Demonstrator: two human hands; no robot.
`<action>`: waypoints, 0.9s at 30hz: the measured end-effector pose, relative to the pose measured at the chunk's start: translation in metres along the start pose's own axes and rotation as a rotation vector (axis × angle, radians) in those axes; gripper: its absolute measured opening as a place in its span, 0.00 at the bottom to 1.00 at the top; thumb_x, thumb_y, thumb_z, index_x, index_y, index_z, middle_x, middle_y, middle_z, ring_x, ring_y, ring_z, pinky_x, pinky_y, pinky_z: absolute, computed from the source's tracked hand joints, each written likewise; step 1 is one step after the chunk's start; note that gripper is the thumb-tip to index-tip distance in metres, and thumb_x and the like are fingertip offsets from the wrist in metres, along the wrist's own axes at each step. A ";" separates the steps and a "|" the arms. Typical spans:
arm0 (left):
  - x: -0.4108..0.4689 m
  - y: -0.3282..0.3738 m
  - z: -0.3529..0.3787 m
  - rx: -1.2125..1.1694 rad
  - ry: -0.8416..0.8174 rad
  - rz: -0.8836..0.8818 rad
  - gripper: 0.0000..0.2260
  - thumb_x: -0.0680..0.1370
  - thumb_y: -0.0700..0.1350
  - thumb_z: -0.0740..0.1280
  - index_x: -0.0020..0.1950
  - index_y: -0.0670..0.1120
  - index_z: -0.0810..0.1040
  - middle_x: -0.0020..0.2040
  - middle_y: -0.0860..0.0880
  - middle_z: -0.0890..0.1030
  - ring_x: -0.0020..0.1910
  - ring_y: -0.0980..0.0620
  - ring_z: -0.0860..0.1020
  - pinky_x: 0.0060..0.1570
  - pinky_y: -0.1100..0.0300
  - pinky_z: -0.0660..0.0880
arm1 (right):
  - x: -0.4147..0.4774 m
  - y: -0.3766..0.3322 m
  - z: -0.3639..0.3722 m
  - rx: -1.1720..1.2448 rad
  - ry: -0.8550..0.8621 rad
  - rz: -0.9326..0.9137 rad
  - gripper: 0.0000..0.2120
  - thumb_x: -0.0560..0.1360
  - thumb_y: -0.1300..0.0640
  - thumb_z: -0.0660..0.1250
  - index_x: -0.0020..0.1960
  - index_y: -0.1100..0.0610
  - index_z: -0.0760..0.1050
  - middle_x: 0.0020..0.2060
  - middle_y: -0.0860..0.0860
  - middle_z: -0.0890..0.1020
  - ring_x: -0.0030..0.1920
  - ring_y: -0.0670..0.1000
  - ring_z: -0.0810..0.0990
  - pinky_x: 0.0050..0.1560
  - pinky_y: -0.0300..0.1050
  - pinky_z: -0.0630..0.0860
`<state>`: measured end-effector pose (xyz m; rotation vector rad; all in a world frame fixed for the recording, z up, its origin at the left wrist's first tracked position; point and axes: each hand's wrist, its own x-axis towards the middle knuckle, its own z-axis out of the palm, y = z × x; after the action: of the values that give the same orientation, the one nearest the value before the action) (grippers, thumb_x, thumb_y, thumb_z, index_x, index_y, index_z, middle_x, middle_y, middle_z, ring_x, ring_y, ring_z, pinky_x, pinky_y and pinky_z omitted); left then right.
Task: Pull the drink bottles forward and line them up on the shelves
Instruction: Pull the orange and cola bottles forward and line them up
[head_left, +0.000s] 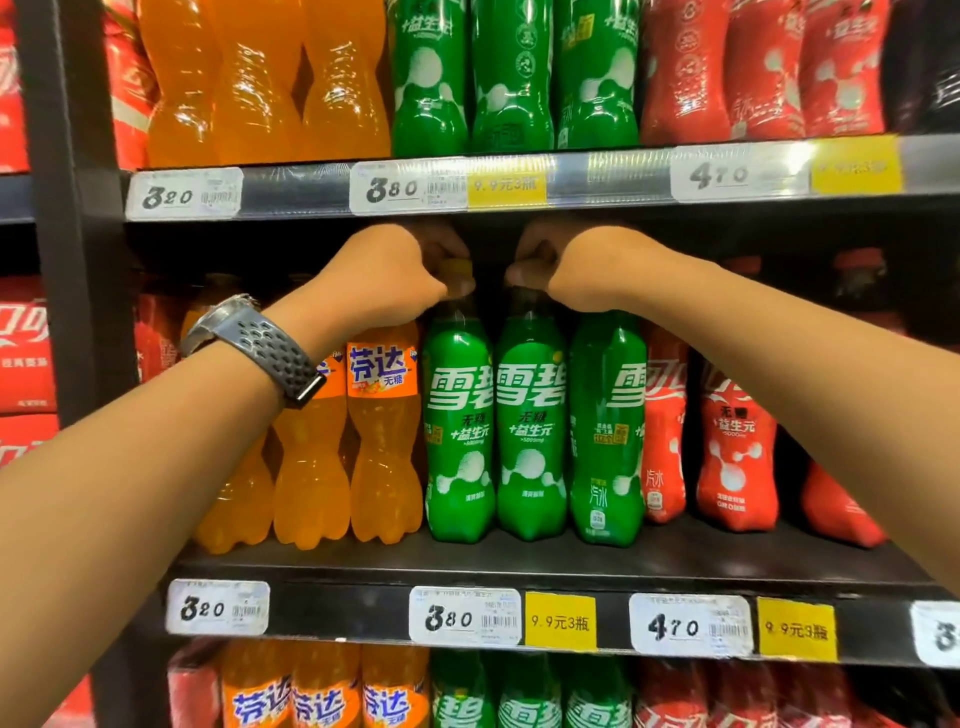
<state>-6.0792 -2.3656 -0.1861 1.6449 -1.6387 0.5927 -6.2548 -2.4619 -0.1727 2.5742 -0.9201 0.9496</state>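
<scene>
A: Where are the green bottles?

B: Three stand side by side at the middle of the middle shelf (571, 564), set a little back from its front edge. The left green bottle (458, 431) touches the middle green bottle (531, 431); the right green bottle (607, 436) is just beside that one.

A: And the hands?

B: The left hand (395, 275) is curled round the yellow cap (457, 267) of the left green bottle. The right hand (566, 265) is curled over the top of the middle green bottle, hiding its cap. Both hands sit just under the upper shelf.

A: What's around them?

B: Orange bottles (384, 441) to the left, partly behind the left forearm, which wears a watch (254, 340). Red bottles (735, 441) to the right. White and yellow price tags (465, 616) line the shelf edge.
</scene>
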 end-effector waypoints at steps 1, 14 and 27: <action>0.001 0.000 -0.001 -0.019 -0.009 0.000 0.13 0.74 0.51 0.71 0.58 0.54 0.79 0.52 0.54 0.81 0.51 0.55 0.77 0.49 0.63 0.71 | 0.000 0.000 0.000 0.003 -0.007 -0.004 0.15 0.76 0.43 0.64 0.59 0.49 0.73 0.52 0.54 0.80 0.48 0.55 0.77 0.44 0.45 0.70; 0.003 0.041 0.024 0.096 0.081 0.197 0.20 0.76 0.57 0.64 0.66 0.55 0.73 0.56 0.49 0.81 0.56 0.47 0.77 0.47 0.59 0.71 | -0.039 0.049 -0.023 -0.112 0.104 0.026 0.20 0.82 0.46 0.52 0.71 0.50 0.65 0.70 0.56 0.70 0.67 0.58 0.69 0.59 0.43 0.61; 0.031 0.093 0.068 0.021 -0.001 0.073 0.14 0.73 0.58 0.68 0.55 0.54 0.75 0.55 0.49 0.81 0.54 0.46 0.78 0.47 0.58 0.71 | -0.032 0.099 -0.014 -0.131 0.125 0.079 0.17 0.72 0.45 0.68 0.56 0.53 0.74 0.55 0.56 0.79 0.54 0.58 0.76 0.51 0.46 0.72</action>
<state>-6.1799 -2.4300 -0.1896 1.6067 -1.7044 0.6476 -6.3436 -2.5166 -0.1816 2.3570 -1.0200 1.0220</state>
